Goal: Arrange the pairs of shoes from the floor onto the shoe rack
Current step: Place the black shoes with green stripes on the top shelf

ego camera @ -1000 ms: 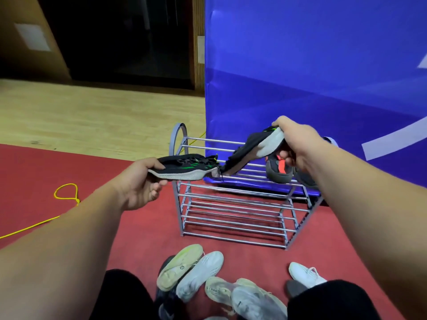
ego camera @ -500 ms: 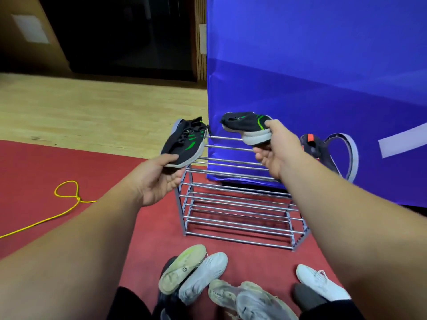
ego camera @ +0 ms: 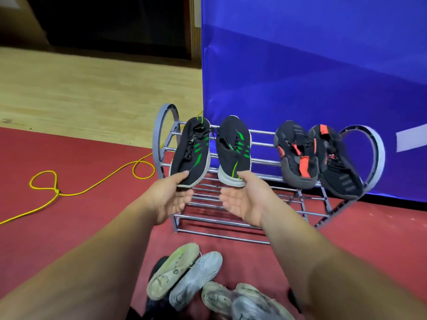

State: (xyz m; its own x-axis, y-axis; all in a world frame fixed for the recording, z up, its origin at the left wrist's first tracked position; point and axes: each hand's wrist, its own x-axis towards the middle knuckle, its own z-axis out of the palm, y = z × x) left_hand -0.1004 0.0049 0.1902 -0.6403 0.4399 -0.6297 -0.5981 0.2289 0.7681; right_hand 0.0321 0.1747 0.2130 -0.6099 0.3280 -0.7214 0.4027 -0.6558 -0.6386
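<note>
The left hand (ego camera: 172,197) pinches the heel of the left black-and-green sneaker (ego camera: 190,153), thumb on top and fingers tucked under the sole. The right hand (ego camera: 245,199) pinches the right black-and-green sneaker (ego camera: 233,151) by its heel the same way. Beyond both grips the two sneakers lie side by side, toes pointing away, on the top tier of the shoe rack (ego camera: 380,158). They look placed but not yet let go. On the same tier, well to the right of the right hand's grip, stands a black-and-orange pair (ego camera: 298,155), untouched. That makes four shoes, two pairs, on the rack, all on its top tier. By my reading the task is partly done: this pair only needs releasing, and the floor pile remains. Below the grips and nearer the body, on the red carpet (ego camera: 69,227), I count four light shoes: a pale shoe (ego camera: 172,271) lying sole-up, a white shoe (ego camera: 196,277) touching it, and two scuffed grey shoes (ego camera: 231,301) just beside. A dark shape (ego camera: 159,265) under the pile may be a fifth, but I cannot tell. One yellow cord (ego camera: 92,187) loops across the carpet, well left of the left hand's grip.
</note>
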